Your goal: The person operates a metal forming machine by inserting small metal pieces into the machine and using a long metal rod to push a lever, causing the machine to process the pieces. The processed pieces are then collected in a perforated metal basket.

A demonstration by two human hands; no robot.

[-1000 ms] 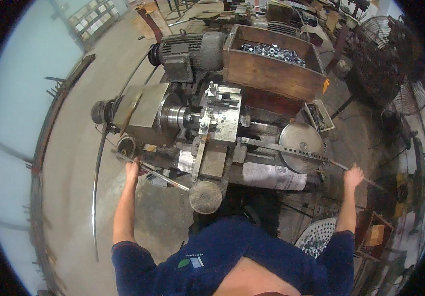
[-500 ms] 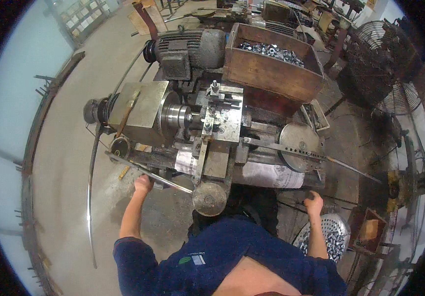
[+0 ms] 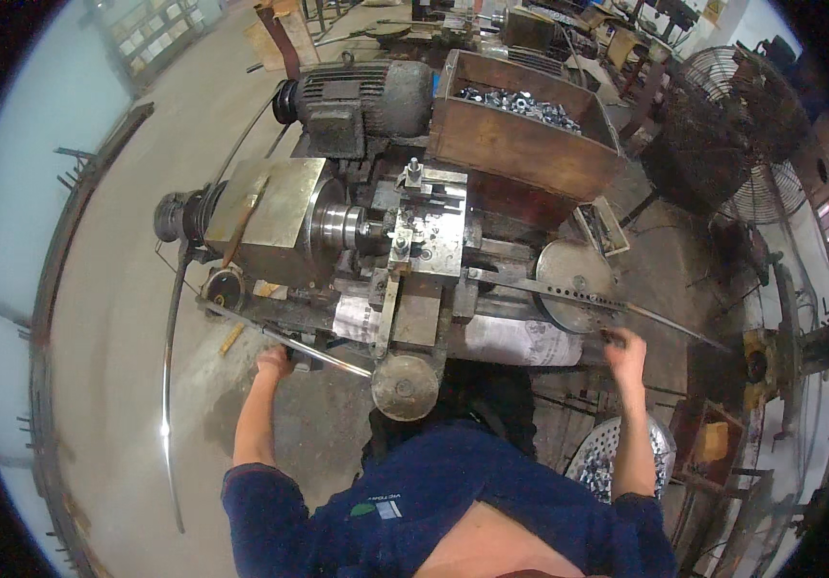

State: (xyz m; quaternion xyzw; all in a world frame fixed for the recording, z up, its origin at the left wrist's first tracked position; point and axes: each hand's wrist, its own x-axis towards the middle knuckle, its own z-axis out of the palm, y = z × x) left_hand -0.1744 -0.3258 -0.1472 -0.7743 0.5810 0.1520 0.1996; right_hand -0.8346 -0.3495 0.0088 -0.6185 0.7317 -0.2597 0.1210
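Observation:
In front of me stands a small metal lathe [image 3: 337, 226] with a bright round chuck and a flat tool slide [image 3: 439, 241]. My left hand [image 3: 275, 361] is closed at the machine's front left, below a shiny lever rod [image 3: 323, 354]; what its fingers grip is hidden. My right hand [image 3: 626, 356] is raised beside the round metal disc [image 3: 569, 275] at the machine's right end. Its fingers are pinched together at a small dark spot, too small to name. A perforated bar [image 3: 569, 292] with a long handle crosses over that disc.
A wooden box [image 3: 520, 140] of small metal parts stands behind the lathe, next to a grimy motor [image 3: 366, 106]. By my right forearm is a perforated metal pan [image 3: 660, 438] holding more parts. A large fan [image 3: 732, 135] stands at the right, and a long thin rod [image 3: 166, 424] at the left.
My right hand has risen from above the pan toward the disc at the lathe's right end. The left hand stays at nearly the same spot. The whole view has shifted slightly.

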